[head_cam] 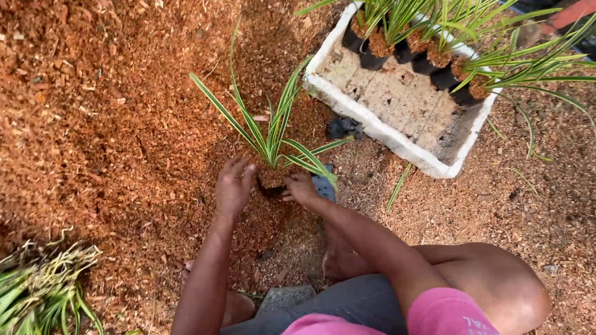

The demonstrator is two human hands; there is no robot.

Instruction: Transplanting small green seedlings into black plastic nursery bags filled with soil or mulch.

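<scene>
Just left of the frame's centre, a young plant point(271, 133) with long green, pale-edged strap leaves stands in a small black grow bag point(271, 189) on the reddish-brown husk ground point(93, 93). The left hand point(234, 185) curls loosely against the bag's left side, and the right hand point(300, 188) pinches its right rim, both touching it. The seedling looks light and floppy, and its leaves would likely crease or tear if pulled; the bag seems thin and soft (filled, apparently, with loose husk), so a hold low around the bag or at the stem base seems safest. At upper right lies a white foam box point(372, 127), rectangular and grimy, with more bagged seedlings point(434, 43) lined along its far wall. A crumpled empty black bag point(344, 128) lies just beside the box. No labels or signs can be made out.
</scene>
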